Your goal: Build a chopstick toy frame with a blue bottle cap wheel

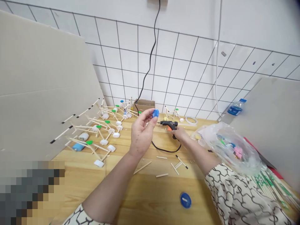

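My left hand (142, 131) is raised over the wooden table (140, 200) and pinches a small blue bottle cap (155, 113) between thumb and fingers. My right hand (180, 134) grips the handle of a black hot glue gun (170, 125), whose nozzle points left at the cap, a short gap away. The gun's black cord (164, 149) loops on the table below both hands. A second blue cap (185, 200) lies flat on the table near my right sleeve.
Several stick-and-cap models (103, 131) lie at the left by a leaning cardboard sheet (42, 87). Loose sticks (161, 167) are scattered mid-table. A clear bag of caps (229, 150), a water bottle (236, 107), a small cardboard box (145, 104) and a white tape roll (191, 120) stand further back and right.
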A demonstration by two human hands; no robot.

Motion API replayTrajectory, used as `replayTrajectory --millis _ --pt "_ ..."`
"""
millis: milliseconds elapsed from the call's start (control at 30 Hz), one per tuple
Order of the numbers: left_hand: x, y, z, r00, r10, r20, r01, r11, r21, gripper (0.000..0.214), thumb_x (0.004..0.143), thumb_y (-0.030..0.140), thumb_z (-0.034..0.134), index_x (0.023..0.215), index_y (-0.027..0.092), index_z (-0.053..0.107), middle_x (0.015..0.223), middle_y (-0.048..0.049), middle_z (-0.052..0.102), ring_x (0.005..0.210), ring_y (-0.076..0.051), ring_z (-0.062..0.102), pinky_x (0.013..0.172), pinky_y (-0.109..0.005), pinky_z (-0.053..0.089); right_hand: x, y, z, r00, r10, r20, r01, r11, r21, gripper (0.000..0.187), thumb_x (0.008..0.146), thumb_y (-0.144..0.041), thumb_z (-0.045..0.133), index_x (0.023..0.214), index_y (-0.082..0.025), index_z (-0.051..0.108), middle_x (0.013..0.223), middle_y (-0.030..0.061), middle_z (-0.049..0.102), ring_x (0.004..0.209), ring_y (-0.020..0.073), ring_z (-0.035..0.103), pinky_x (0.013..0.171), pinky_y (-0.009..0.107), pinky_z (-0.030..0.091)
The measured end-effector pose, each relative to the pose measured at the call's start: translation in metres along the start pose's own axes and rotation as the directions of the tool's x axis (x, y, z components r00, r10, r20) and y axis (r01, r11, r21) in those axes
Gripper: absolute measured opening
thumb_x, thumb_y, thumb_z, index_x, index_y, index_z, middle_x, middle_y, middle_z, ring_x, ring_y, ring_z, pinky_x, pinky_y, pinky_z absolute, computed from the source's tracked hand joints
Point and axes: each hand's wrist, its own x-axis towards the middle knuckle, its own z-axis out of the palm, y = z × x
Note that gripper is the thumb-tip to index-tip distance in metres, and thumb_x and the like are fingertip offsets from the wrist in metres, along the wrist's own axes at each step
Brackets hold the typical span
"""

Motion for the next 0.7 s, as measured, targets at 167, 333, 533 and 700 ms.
replayTrajectory --millis 167,333,533,700 --pt "-0.001 -0.01 0.001 0.997 -0.042 0.06 0.046 0.996 -0.078 0.028 0.074 0.027 0.066 0.1 0.017 0.064 0.103 -0.0069 0.067 0.097 -0.018 0.061 0.086 -0.031 0.048 0.007 0.009 0.006 0.962 0.185 -0.203 -0.243 0.918 -0.315 0.009 0.07 -0.017 0.059 0.078 -0.018 0.062 0.071 0.0059 0.063 0.073 0.0229 0.059 0.064 0.033 0.044" --pt "-0.002 -0.009 0.004 0.992 -0.076 0.103 0.088 0.989 -0.122 0.026 0.073 0.03 0.068 0.096 0.017 0.065 0.1 -0.0069 0.068 0.095 -0.018 0.062 0.088 -0.034 0.047 0.012 0.004 0.01 0.94 0.236 -0.247 -0.332 0.801 -0.498 0.018 0.072 -0.012 0.059 0.089 -0.016 0.063 0.091 0.0124 0.066 0.089 0.0264 0.058 0.073 0.034 0.043" --pt "-0.002 0.0 0.007 0.985 -0.115 0.132 0.134 0.981 -0.143 0.026 0.071 0.031 0.07 0.092 0.017 0.066 0.091 -0.0062 0.07 0.092 -0.018 0.063 0.087 -0.035 0.047 -0.031 -0.036 0.005 0.984 0.126 -0.128 -0.178 0.791 -0.585 0.013 0.077 -0.019 0.056 0.086 -0.012 0.062 0.084 0.0101 0.064 0.079 0.0205 0.056 0.071 0.031 0.042" --pt "-0.004 0.002 0.009 0.963 -0.182 0.198 0.215 0.963 -0.159 0.026 0.068 0.033 0.072 0.088 0.017 0.067 0.083 -0.0042 0.071 0.087 -0.018 0.063 0.081 -0.033 0.048 -0.119 -0.065 -0.016 0.959 -0.039 0.282 0.167 0.878 -0.448 0.005 0.073 -0.022 0.063 0.076 -0.018 0.063 0.067 -0.0001 0.061 0.062 0.0136 0.053 0.06 0.025 0.042"
